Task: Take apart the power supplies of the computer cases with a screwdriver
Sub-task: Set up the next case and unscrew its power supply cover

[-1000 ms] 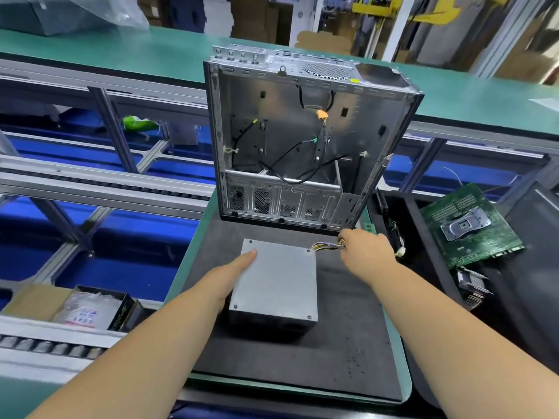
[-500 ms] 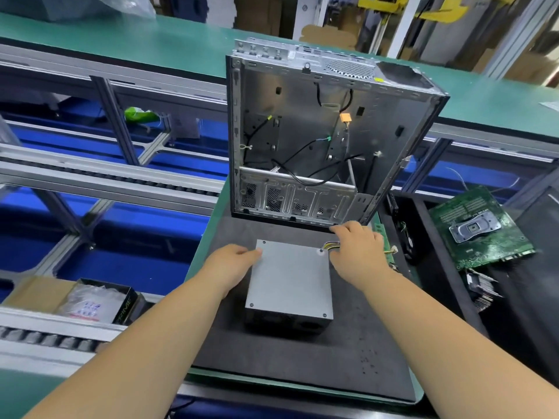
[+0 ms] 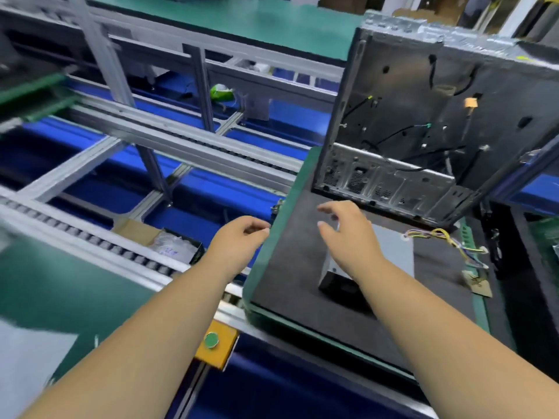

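Factory line, black foam mat [image 3: 290, 267] on green tabletop [image 3: 273, 243]. Grey metal power-supply box [image 3: 393, 252] out of open steel computer case [image 3: 423, 131], lying flat, probably for unscrewing. Left hand [image 3: 239, 240] loosely curled, right hand [image 3: 348, 234] spread, both empty.

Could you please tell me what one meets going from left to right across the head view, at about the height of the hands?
Small box of plastic bags → left hand → right hand → power supply → loose bundle of wires.

I note a grey roller conveyor [image 3: 127, 249] left of the table [image 3: 273, 246], a small box [image 3: 169, 247] of bagged parts beside it, a green button [image 3: 211, 340] on a yellow plate below.
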The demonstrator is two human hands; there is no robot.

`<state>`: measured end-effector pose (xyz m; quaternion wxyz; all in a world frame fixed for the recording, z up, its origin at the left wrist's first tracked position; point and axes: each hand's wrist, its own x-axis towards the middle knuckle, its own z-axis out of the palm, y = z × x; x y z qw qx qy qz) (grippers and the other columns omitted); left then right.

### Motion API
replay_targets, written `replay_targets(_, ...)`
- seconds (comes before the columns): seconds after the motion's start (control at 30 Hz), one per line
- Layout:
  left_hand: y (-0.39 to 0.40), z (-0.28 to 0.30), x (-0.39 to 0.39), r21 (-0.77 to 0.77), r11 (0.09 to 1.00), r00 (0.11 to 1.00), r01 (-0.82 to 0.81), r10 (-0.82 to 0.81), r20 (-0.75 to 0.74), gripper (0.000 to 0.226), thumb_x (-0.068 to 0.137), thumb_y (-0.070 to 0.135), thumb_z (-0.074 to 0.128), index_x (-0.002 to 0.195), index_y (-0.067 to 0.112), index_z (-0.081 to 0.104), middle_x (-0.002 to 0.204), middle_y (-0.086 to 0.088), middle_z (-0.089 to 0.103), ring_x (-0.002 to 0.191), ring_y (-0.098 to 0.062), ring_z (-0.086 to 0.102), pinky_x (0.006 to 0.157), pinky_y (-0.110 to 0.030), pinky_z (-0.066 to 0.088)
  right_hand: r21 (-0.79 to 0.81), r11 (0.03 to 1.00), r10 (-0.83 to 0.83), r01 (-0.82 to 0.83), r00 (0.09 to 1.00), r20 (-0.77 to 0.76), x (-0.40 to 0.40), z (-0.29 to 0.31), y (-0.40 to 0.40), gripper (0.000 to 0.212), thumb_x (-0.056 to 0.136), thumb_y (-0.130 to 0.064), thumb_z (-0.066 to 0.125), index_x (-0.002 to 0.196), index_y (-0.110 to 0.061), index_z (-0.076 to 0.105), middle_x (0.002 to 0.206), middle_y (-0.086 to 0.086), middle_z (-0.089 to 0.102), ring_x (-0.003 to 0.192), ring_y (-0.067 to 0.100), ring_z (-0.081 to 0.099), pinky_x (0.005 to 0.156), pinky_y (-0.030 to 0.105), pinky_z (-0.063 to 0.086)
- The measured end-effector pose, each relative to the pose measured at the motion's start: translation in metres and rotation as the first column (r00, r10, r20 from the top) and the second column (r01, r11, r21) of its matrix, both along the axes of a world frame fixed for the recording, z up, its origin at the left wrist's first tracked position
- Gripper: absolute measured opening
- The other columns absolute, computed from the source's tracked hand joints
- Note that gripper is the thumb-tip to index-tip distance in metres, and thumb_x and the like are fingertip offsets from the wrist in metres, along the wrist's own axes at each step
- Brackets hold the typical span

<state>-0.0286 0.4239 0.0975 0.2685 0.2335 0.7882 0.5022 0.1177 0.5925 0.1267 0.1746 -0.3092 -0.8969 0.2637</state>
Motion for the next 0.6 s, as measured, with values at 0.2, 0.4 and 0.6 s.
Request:
replay_targets(0.2, -0.074, -0.022, -0.001, -0.055, 0.989, 0.987, -0.14, 0.136, -0.083, 0.011, 0.093, 0.031, 0.062, 0.099, 0.04, 0.068, 0.099, 0.017, 0.066, 0.085, 0.004, 0.061, 0.068, -0.016, 0.042, -0.158, 0.976, 0.116, -0.147, 0.975, -0.191, -0.017, -0.017, -0.057, 0.026, 0.093, -0.014, 0.06, 0.111, -0.033, 0.062, 0.112, -0.014, 0.055, 0.097, -0.002, 0.054, 0.08, 0.004, 0.035)
replay_targets(0.4, -0.167, -0.059, 0.012, -0.369, 0.788, 0.87, -0.493, 0.433, -0.236, 0.026, 0.089, 0.02, 0.063, 0.114, 0.021, 0.06, 0.109, -0.002, 0.065, 0.093, -0.026, 0.062, 0.079, -0.035, 0.049, -0.306, 0.918, 0.187, -0.251, 0.956, -0.226, -0.008, -0.036, -0.099, 0.03, 0.093, -0.014, 0.057, 0.107, -0.04, 0.062, 0.11, -0.022, 0.054, 0.095, -0.004, 0.054, 0.077, 0.015, 0.042)
replay_targets(0.6, -0.229, -0.096, 0.039, -0.677, 0.466, 0.814, -0.569, 0.438, -0.382, 0.048, 0.087, 0.018, 0.062, 0.133, 0.011, 0.048, 0.132, -0.022, 0.046, 0.122, -0.042, 0.047, 0.099, -0.047, 0.044, -0.351, 0.876, 0.27, -0.329, 0.94, -0.207, 0.006, -0.05, -0.122, 0.03, 0.092, -0.013, 0.056, 0.11, -0.036, 0.063, 0.112, -0.02, 0.055, 0.092, -0.003, 0.054, 0.074, 0.013, 0.04)
